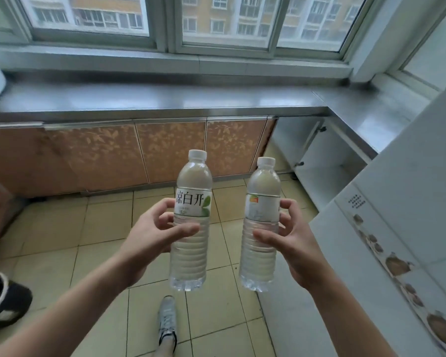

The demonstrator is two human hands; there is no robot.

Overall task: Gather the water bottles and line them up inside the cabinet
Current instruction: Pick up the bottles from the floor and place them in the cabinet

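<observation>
A: Where does the view look from?
B: From the person's head, facing forward and down, wide-angle.
A: How near is it?
B: Close above the left hand (150, 235) and right hand (292, 243); the tiled floor (49, 243) lies below, the steel counter (165, 99) and window (227, 21) farther ahead.

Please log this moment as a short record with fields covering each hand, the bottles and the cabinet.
left hand: grips the left bottle, upright, white cap on
right hand: grips the right bottle, upright, white cap on
bottles: apart, not touching, held above the tiled floor
open cabinet: ahead to the right, under the steel counter; no bottles visible inside
</observation>
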